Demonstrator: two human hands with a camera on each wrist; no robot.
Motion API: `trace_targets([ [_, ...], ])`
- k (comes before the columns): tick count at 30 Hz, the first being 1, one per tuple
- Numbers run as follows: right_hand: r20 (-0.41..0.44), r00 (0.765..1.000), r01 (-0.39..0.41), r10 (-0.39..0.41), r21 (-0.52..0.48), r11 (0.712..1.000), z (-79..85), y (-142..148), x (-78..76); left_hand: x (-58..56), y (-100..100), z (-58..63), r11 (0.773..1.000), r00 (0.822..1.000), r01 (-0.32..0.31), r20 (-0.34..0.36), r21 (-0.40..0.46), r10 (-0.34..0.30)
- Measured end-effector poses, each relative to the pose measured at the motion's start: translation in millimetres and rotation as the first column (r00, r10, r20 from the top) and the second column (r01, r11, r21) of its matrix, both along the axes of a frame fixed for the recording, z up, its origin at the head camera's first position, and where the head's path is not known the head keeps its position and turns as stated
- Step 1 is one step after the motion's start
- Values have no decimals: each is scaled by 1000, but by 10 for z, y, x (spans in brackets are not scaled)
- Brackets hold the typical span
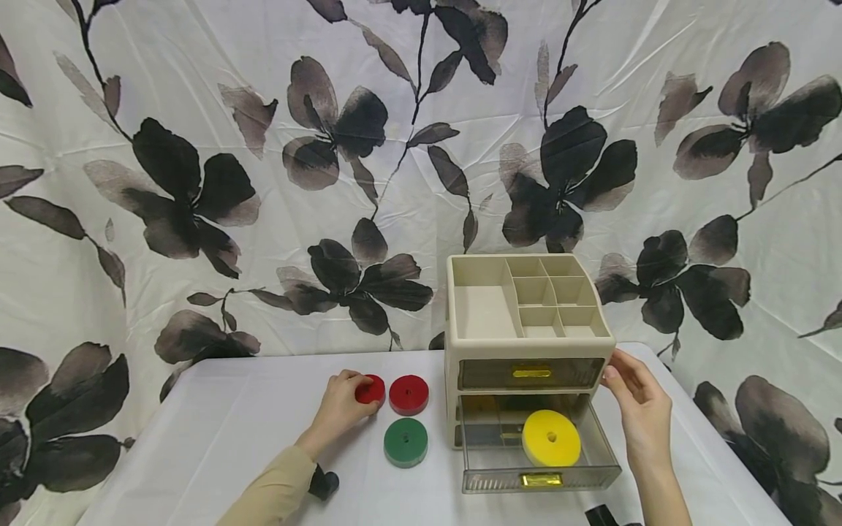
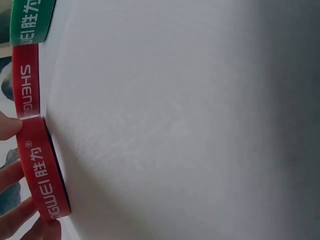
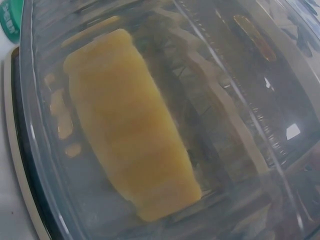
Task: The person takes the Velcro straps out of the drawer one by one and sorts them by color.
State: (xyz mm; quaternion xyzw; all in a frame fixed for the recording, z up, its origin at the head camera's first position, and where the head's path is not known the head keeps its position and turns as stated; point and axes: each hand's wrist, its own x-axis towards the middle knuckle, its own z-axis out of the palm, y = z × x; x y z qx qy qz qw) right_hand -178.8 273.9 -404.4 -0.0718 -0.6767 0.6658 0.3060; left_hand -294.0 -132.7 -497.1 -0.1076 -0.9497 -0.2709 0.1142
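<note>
Red rolls (image 1: 408,395), two: left hand (image 1: 342,399) pinches one; right hand (image 1: 643,406), relaxed, touches one organizer (image 1: 526,346).

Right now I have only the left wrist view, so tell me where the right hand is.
Observer: The right hand is at the organizer, on its right side as the head view shows it.
Operator: Tell me how its lower drawer stands.
Observer: The lower drawer is pulled out.
Operator: Say what lies in it.
Observer: A yellow roll.
</note>
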Motion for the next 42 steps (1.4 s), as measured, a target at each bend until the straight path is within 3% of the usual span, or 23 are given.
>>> trace_targets([
  [9,1,1000,-3,3,-10,1000,4,0,7,24,-28,32,1000,1000,14,13,0,-14],
  [19,-1,1000,2,-2,-9,1000,-3,9,0,56,-37,-13,999,999,36,-33,6,-36],
  [25,-9,1000,-7,6,-6,1000,1,-3,7,99,-61,-26,1000,1000,5,-7,12,-5],
  [42,-1,1000,1,-1,14,1000,8,-8,10,430,-10,235,996,997,-30,-75,80,36],
])
